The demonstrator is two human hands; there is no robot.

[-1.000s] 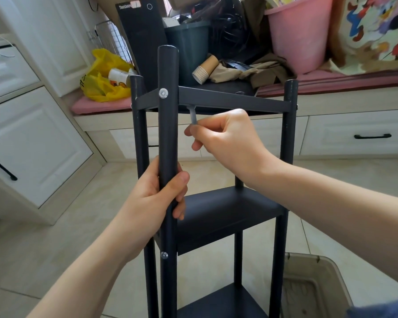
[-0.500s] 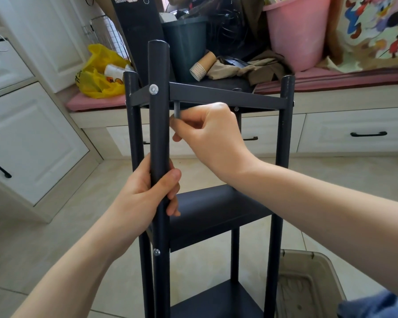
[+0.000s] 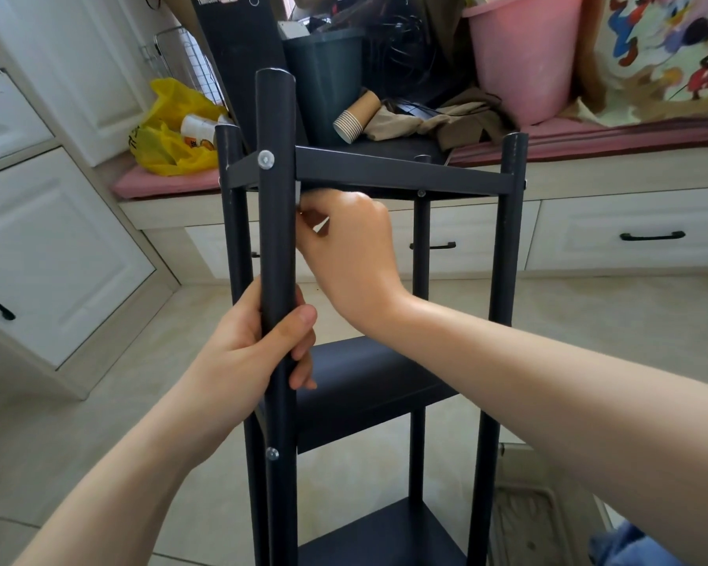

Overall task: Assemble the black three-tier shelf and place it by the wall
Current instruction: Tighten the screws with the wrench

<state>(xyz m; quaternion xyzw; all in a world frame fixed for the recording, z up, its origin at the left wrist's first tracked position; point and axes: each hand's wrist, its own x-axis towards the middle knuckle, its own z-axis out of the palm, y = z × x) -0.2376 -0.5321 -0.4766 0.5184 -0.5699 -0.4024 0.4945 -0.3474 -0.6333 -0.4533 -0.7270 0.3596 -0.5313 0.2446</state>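
The fingers (image 3: 313, 224) of our right hand (image 3: 352, 255) are curled together and pinch a small silvery tool (image 3: 297, 194), probably a hex key. Its tip points up just under the top tier's front rail (image 3: 401, 175), right beside the front post (image 3: 276, 222). The fingers (image 3: 303, 369) of our left hand (image 3: 246, 353) wrap that post lower down, thumb across its face. The black three-tier shelf (image 3: 368, 386) stands upright on the tiled floor (image 3: 99, 443) directly before us, in front of a cluttered window seat (image 3: 589, 136), not yet by a wall. To do this step well, we judge it best to seat the key fully, keep it straight, grip the post firmly so the frame cannot twist, and turn in short strokes, since the rail leaves little room. The fastener being worked is hidden behind post and hand, most of the tool is buried in the fingers, and the shelf's feet are cut off below. Only a silver screw head (image 3: 265, 159) shows on the post's front.
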